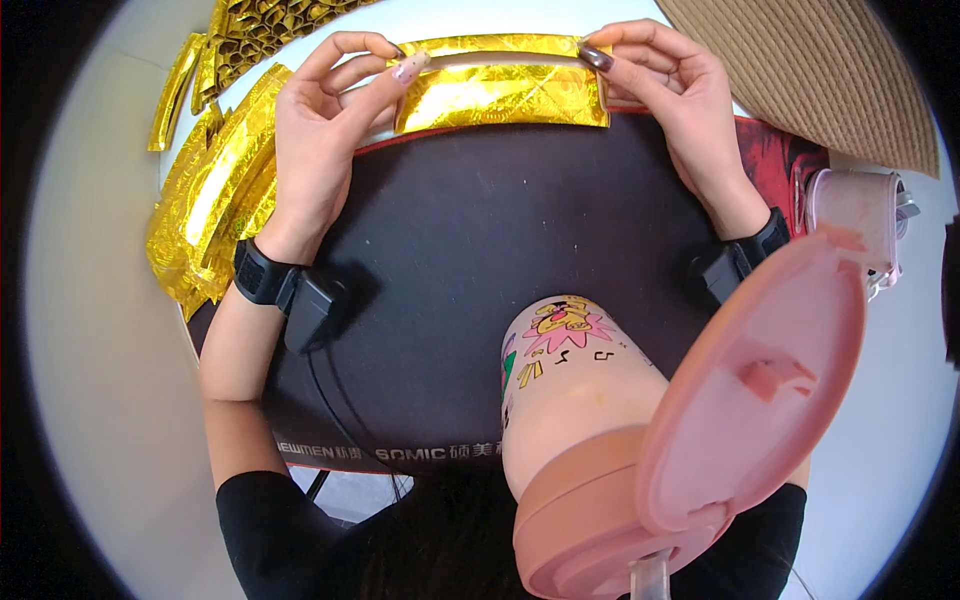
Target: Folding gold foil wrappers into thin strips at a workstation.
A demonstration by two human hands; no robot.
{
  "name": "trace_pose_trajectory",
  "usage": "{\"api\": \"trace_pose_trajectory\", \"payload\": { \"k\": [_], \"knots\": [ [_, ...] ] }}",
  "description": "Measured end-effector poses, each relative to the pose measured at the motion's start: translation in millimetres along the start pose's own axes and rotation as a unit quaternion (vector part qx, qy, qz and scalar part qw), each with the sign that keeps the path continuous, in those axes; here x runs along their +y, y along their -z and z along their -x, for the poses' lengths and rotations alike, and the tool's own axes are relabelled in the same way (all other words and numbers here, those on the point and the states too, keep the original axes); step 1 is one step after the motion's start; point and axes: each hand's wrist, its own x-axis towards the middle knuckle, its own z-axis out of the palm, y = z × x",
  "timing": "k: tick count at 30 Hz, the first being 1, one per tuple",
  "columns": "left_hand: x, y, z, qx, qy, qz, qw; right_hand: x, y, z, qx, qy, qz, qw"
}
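Note:
A sheet of shiny gold foil paper [500,92] is held over the far edge of a black desk mat [470,300], its top strip folded over. My left hand [325,130] pinches its left end with thumb and fingers. My right hand [670,95] pinches the right end. Both wrists wear black bands with small black boxes.
A stack of flat gold foil sheets [215,190] lies left of the mat, with a heap of folded gold pieces [260,30] behind it. A pink cup with cartoon drawings [570,400] and its open lid [755,385] sits close in front. A woven tan thing [810,70] is at far right.

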Motion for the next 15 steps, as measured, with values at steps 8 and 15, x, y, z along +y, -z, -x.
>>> {"api": "trace_pose_trajectory", "payload": {
  "k": [8,15],
  "knots": [
    [5.6,-21.4,-4.5,0.088,0.057,-0.062,0.993,-10.1,1.4,2.2,0.033,-0.069,-0.003,0.997],
    [-6.8,-4.5,-1.9,0.027,0.002,-0.039,0.999,-10.2,-5.7,1.6,0.063,-0.058,-0.002,0.996]
  ]
}}
